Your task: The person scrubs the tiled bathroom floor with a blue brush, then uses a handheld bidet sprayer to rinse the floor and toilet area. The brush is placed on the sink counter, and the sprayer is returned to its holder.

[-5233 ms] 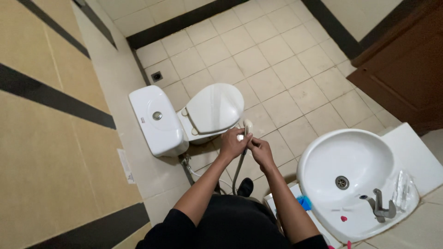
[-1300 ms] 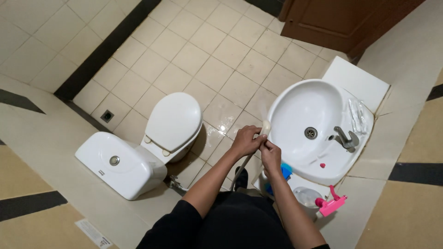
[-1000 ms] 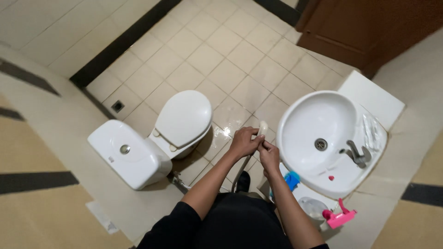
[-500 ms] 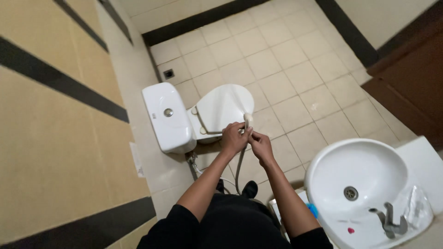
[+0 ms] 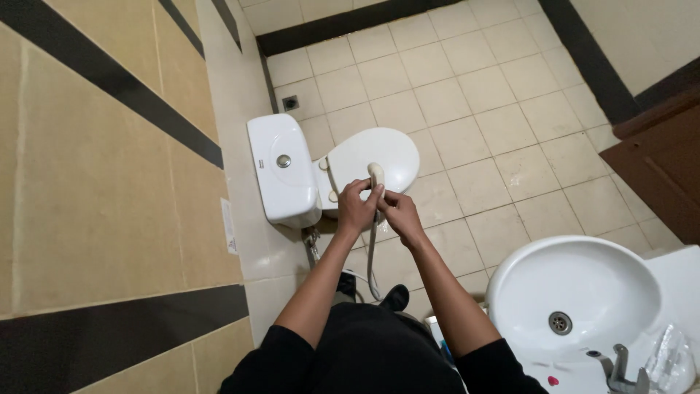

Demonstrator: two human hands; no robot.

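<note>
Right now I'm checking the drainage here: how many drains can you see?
2: a floor drain in the tiles behind the toilet tank, and the sink's drain in the white basin at lower right. Others may be hidden.

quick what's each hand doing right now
left hand: closed around the bidet sprayer
right hand: fingers curled at the sprayer's handle, grip unclear

Floor (image 5: 474, 87): pale square tiles, dark border strip along far wall. White toilet (image 5: 343, 164) stands on floor against left wall, lid closed, cistern (image 5: 281, 168) with round flush button on top. Small square floor drain (image 5: 290, 103) just behind cistern. White basin (image 5: 576, 303) on counter at lower right, metal tap (image 5: 616, 368) at near rim.
</note>
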